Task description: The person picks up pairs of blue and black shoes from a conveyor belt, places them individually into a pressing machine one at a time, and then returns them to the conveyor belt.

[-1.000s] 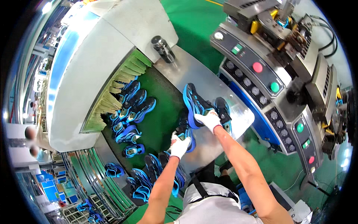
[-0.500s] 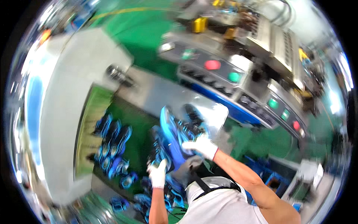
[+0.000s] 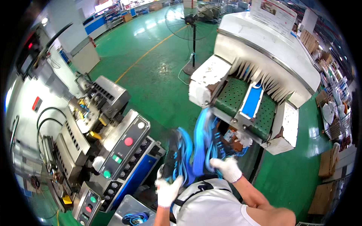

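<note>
The left hand (image 3: 168, 190), at six o'clock of the view, had its fingers closed around the near end of a black-and-blue shoe (image 3: 180, 156). The right hand (image 3: 227, 170), toward five o'clock, gripped the second shoe (image 3: 204, 145) at its near end; its lower fingers were hidden. Both shoes, rather blurred, were held side by side, pointing roughly to twelve. A control panel (image 3: 122, 154) stood at eight, a white machine (image 3: 260, 49) at two, and a third shoe (image 3: 135, 218) lay on a metal table (image 3: 130, 203) at seven.
</note>
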A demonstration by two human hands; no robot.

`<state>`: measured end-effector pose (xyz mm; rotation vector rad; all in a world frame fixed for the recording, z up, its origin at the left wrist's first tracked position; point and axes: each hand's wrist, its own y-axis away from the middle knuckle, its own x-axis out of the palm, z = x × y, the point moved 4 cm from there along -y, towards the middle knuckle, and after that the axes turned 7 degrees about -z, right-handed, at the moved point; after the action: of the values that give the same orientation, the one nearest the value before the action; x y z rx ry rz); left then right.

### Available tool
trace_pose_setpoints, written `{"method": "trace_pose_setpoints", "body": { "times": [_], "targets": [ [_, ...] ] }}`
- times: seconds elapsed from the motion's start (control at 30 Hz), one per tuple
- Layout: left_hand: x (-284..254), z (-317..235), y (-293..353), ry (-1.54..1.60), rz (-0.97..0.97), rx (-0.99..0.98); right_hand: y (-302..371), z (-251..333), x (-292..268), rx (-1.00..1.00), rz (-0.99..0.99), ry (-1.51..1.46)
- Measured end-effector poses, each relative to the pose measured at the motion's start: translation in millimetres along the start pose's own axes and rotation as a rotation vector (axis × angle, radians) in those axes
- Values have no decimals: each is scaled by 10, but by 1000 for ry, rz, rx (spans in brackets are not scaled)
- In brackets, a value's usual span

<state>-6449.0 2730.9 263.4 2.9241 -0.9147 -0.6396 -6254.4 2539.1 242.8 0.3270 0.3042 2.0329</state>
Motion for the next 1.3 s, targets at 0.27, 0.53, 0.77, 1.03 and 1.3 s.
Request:
{"method": "trace_pose_setpoints", "body": {
  "times": [0.27,0.53,0.77,1.03,1.3],
  "targets": [
    [3316,-2064,-1877,-259,308,734,-726,1265,-2501,15,-1076,907],
    [4156,-2214,-2525,-214,430,661,-2908,1285,-3461,-368,-813,1772],
    [1478,266,-1179,-272,4,140,-2023,858,624,-537,328,461],
    [-919,1061,4728,-948,-1560,-1238,-773,-615,2425,-206,1458,753],
    [599,1527,4577,-566,-1015,-1196,-224,-1738,3115,-272,1536,1116]
  ]
}}
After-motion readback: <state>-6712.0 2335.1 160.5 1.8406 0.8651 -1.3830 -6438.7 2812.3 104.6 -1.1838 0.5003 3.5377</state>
